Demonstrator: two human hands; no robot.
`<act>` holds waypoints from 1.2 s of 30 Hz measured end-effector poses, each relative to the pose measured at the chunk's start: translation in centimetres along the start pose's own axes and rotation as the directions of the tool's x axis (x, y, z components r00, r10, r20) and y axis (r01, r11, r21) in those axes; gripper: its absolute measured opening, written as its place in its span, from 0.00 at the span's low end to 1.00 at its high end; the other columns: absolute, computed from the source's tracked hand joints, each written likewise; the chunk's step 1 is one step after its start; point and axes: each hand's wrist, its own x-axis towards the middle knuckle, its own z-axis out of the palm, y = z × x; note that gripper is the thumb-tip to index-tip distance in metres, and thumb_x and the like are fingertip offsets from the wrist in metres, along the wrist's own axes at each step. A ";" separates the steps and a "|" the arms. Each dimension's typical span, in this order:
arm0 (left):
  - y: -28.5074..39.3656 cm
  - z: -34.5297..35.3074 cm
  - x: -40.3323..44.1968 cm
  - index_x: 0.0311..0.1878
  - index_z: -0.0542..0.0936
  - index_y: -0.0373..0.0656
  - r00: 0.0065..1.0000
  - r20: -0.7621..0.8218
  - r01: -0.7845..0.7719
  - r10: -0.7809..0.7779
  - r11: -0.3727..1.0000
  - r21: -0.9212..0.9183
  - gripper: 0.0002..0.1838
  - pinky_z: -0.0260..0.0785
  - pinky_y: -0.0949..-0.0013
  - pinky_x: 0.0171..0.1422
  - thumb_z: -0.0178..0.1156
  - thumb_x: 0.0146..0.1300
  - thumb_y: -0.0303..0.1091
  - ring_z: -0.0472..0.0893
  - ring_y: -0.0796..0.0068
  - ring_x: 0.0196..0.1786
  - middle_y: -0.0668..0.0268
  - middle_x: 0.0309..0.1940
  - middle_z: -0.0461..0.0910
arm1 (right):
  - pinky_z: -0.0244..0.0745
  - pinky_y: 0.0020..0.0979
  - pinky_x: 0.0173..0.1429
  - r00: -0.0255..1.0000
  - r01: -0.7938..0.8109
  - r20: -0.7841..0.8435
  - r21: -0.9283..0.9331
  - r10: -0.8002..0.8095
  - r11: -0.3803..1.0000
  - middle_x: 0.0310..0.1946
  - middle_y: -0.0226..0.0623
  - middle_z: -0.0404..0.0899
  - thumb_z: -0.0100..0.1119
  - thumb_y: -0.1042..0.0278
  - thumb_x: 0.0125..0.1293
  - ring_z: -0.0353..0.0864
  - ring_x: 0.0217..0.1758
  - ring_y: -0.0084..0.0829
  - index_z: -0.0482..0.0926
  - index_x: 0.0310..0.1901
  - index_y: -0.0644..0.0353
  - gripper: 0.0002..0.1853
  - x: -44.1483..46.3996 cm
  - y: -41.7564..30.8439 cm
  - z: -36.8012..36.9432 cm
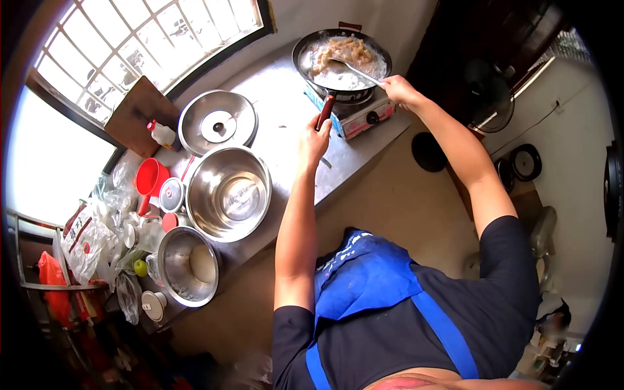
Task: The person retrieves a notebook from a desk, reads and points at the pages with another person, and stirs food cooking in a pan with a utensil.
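Note:
A black wok (300, 65) sits on a portable gas stove (368, 119) at the top of the view. Pale pieces of food (349, 49) lie in bubbling, foamy liquid inside it. My left hand (314, 139) is closed round the wok's brown handle (325, 112). In my right hand (401, 91) is the end of a metal spatula (359, 71), whose head reaches into the food.
Left of the stove on the metal counter (279, 97) are a lid (239, 107), a large steel bowl (257, 195), a smaller bowl (170, 260), a red ladle (149, 177) and plastic bags (88, 244). A cutting board (140, 114) leans by the window.

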 end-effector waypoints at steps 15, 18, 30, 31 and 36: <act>-1.8 -0.7 -9.4 0.69 0.72 0.33 0.985 -0.135 0.097 -0.104 0.994 -0.058 0.33 0.68 0.66 0.31 0.68 0.67 0.43 0.73 0.74 0.22 0.66 0.19 0.72 | 0.50 0.20 0.17 0.958 -0.229 0.224 0.205 0.182 0.952 0.21 0.22 0.68 0.55 0.63 0.76 0.57 0.15 0.13 0.83 0.57 0.55 0.14 -3.6 -1.4 -8.6; -1.2 -1.0 -10.3 0.73 0.67 0.34 0.979 -0.204 -0.001 0.000 1.000 -0.009 0.38 0.73 0.69 0.36 0.69 0.68 0.45 0.80 0.76 0.26 0.65 0.24 0.80 | 0.51 0.21 0.17 0.981 -0.147 0.144 0.106 0.131 0.983 0.19 0.21 0.67 0.53 0.63 0.77 0.56 0.14 0.13 0.82 0.59 0.55 0.15 -5.1 -1.8 -9.8; 2.2 0.2 -4.2 0.65 0.77 0.42 0.952 -0.226 -0.121 0.208 0.931 0.346 0.30 0.76 0.53 0.49 0.68 0.64 0.48 0.84 0.47 0.46 0.49 0.44 0.84 | 0.76 0.45 0.57 0.955 0.123 -0.187 -0.457 -0.230 0.881 0.45 0.44 0.86 0.51 0.55 0.74 0.83 0.53 0.48 0.82 0.59 0.47 0.18 -1.7 -1.9 -9.5; 2.1 0.2 -3.8 0.65 0.77 0.42 0.951 -0.228 -0.121 0.209 0.929 0.349 0.30 0.76 0.53 0.49 0.68 0.64 0.48 0.84 0.47 0.46 0.49 0.44 0.84 | 0.76 0.45 0.57 0.955 0.125 -0.186 -0.455 -0.232 0.882 0.45 0.44 0.86 0.51 0.55 0.74 0.83 0.53 0.48 0.82 0.59 0.47 0.18 -1.2 -1.9 -9.4; 2.0 0.6 -3.0 0.61 0.81 0.44 0.962 -0.207 -0.092 0.180 0.921 0.378 0.22 0.77 0.51 0.47 0.65 0.66 0.41 0.85 0.45 0.42 0.49 0.42 0.86 | 0.76 0.45 0.61 0.931 0.133 -0.223 -0.531 -0.290 0.837 0.51 0.49 0.84 0.52 0.58 0.74 0.81 0.58 0.51 0.79 0.64 0.50 0.21 4.3 0.1 -8.8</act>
